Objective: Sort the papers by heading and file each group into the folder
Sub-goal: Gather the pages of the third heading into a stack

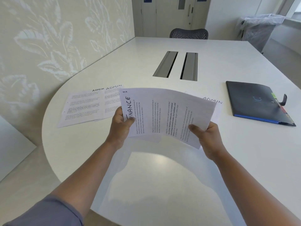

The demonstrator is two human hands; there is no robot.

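Above the white table (pixel 162 176), a sideways stack of papers (pixel 166 115), gripped at its near corners: left hand (pixel 121 126) with thumb curled over the heading edge, right hand (pixel 206 136) with thumb pinching the other end. Top heading partly hidden by the left thumb, reading only "NANCE"; sheet count in the stack impossible to tell. Flat on the table at left, an overlapping ADMIN pile (pixel 86 106), two headings showing. Behind the stack, one more ADMIN sheet (pixel 213 100), mostly covered. Far right, one dark folder (pixel 255 101), closed, well apart.
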